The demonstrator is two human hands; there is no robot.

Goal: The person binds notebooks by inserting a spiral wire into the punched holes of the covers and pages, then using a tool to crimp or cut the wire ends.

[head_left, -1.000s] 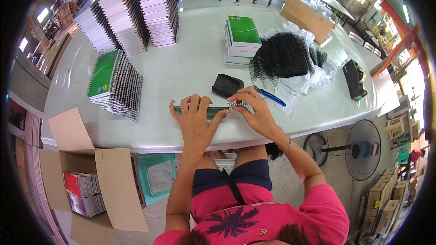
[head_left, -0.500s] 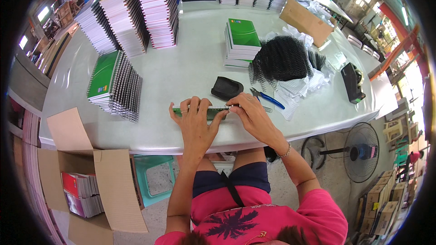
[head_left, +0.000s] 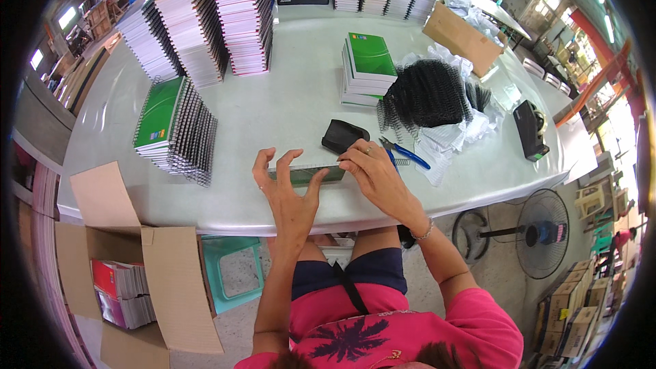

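Note:
A green notebook [head_left: 307, 177] is held on edge near the front of the white table. My left hand [head_left: 290, 188] curves around it, thumb against the near green face and fingers at the far edge. At the notebook's right end my right hand [head_left: 372, 174] pinches thumb and fingertips on a thin black wire coil [head_left: 402, 162], whose loose end sticks out past the hand. Just beyond lies a black hollow plastic holder [head_left: 344, 136]. Blue-handled cutting pliers [head_left: 411, 157] rest beside my right hand, partly covering the coil.
A heap of black coils [head_left: 427, 92] lies on crumpled paper, beside stacked green books [head_left: 369, 61]. Coil-bound notebooks [head_left: 174, 130] stand at left, with taller stacks [head_left: 239, 20] behind. A tape dispenser [head_left: 529, 130] sits at right. An open carton [head_left: 178, 287] and a fan [head_left: 542, 232] flank me.
My left fingers have lifted and spread from the notebook's top edge into a wider curve. My right hand stays at the right end, shifted slightly. The notebook's green face shows more.

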